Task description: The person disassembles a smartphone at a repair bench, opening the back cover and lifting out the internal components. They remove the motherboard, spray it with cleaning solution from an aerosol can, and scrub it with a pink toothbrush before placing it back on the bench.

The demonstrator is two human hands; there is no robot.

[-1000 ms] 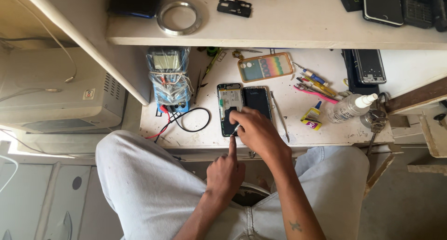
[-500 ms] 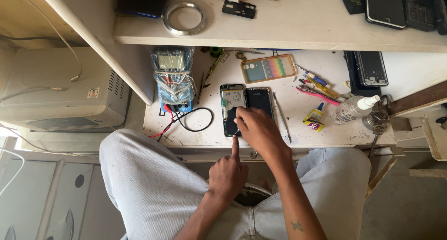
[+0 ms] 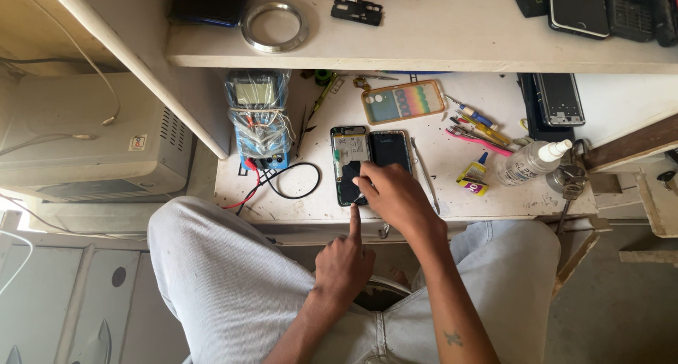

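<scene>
Workbench [image 3: 452, 187], white and stained, seen from above with a shelf [image 3: 452, 39] over it. Opened phone [image 3: 351, 165], back cover off and innards exposed, lay flat near the bench's front edge, just beside a dark phone panel [image 3: 390, 149] on its right. Left hand [image 3: 344, 261] was closed into a loose fist with the index finger extended, its tip pressed on the lower edge of the opened phone. Right hand [image 3: 397, 194] rested over the phone's lower right corner, fingers pinched together on a thin metal tool [image 3: 359, 197] whose tip touched the phone; the tool was mostly hidden by the hand. Multimeter [image 3: 258, 117], wrapped in clear plastic, stood to the left with red and black leads [image 3: 282, 184] coiled before it. Behind the phone: a rainbow phone case [image 3: 403, 101]. To the right: coloured pens and tools [image 3: 477, 124], a small glue tube [image 3: 474, 175], a white squeeze bottle [image 3: 531, 162]. On the shelf: a metal ring [image 3: 275, 26].
</scene>
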